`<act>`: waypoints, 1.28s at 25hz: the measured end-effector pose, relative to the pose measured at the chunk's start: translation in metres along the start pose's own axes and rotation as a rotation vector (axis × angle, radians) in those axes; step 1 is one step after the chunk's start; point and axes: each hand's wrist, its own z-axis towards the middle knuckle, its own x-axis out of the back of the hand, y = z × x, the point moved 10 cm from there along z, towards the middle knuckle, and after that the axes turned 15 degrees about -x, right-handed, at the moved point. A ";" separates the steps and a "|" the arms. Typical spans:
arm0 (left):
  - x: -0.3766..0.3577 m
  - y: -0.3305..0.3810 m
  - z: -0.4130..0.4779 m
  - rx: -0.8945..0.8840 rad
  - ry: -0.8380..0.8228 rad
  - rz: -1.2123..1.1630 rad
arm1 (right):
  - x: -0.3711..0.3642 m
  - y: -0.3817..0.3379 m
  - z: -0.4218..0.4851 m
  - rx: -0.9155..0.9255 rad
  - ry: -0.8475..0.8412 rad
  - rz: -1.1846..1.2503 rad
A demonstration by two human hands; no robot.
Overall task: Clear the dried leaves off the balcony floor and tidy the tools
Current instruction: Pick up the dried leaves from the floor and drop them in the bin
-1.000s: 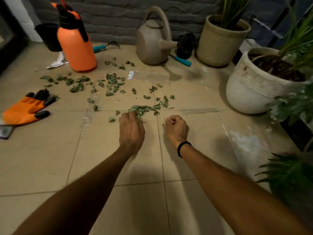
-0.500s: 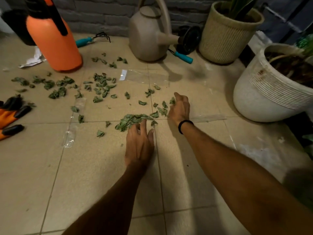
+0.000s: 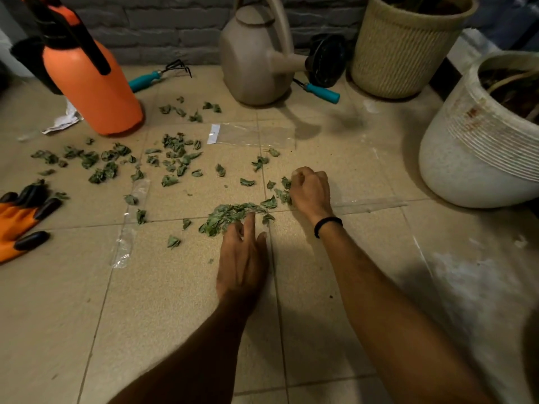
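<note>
Dried green leaves lie scattered over the tan tiled floor, thickest at the left (image 3: pixel 172 153). A gathered pile of leaves (image 3: pixel 227 217) sits in the middle. My left hand (image 3: pixel 242 258) lies flat, its straight fingertips touching the pile's near edge. My right hand (image 3: pixel 310 191), with a black band at the wrist, has its fingers curled over a few leaves (image 3: pixel 284 195) just right of the pile. Two tools lie by the wall: a teal-handled hand rake (image 3: pixel 151 78) and a teal-handled tool (image 3: pixel 320 93) by the watering can.
An orange pressure sprayer (image 3: pixel 90 83) stands back left and a beige watering can (image 3: pixel 256 59) back centre. A woven pot (image 3: pixel 402 48) and a white pot (image 3: pixel 472 158) are on the right. Orange gloves (image 3: pixel 17 220) lie at the left edge. A clear plastic bag (image 3: pixel 253 135) lies flat on the tiles.
My right hand, which was flat and reaching past the leaves, has curled its fingers and drawn leaves toward the pile. My left hand stays at the pile's near edge.
</note>
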 end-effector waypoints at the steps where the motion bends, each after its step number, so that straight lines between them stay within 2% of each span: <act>1: 0.000 -0.001 0.000 0.005 -0.001 -0.002 | -0.004 -0.006 0.000 0.037 -0.023 -0.016; 4: 0.001 -0.002 -0.001 0.009 0.006 -0.024 | -0.009 -0.018 0.007 0.110 -0.001 -0.052; 8: 0.012 -0.001 -0.001 0.019 0.081 0.086 | -0.001 -0.012 0.028 -0.071 0.092 0.136; 10: 0.014 -0.005 -0.003 0.050 0.097 0.175 | -0.002 -0.024 0.036 -0.076 0.111 0.154; 13: 0.016 -0.013 -0.006 0.109 0.104 0.223 | -0.015 -0.052 0.047 -0.018 0.044 0.058; 17: 0.014 -0.015 -0.007 0.119 0.080 0.238 | -0.036 -0.074 0.051 0.176 0.015 -0.204; 19: 0.011 -0.014 -0.005 0.082 0.035 0.251 | -0.033 -0.071 0.050 0.156 0.029 -0.141; 21: 0.006 -0.014 -0.004 0.069 -0.014 0.258 | -0.026 -0.059 0.048 0.058 0.032 0.013; 24: 0.008 -0.012 -0.002 0.060 0.001 0.260 | -0.019 -0.049 0.046 -0.043 0.024 0.171; 26: 0.008 -0.011 -0.003 0.056 0.013 0.255 | -0.028 -0.063 0.046 -0.005 -0.053 0.110; 29: 0.008 -0.013 -0.005 0.070 0.030 0.245 | -0.062 -0.087 0.036 0.081 -0.222 -0.159; 32: 0.013 -0.015 -0.007 0.103 0.087 0.234 | -0.081 -0.101 0.021 0.291 -0.108 -0.411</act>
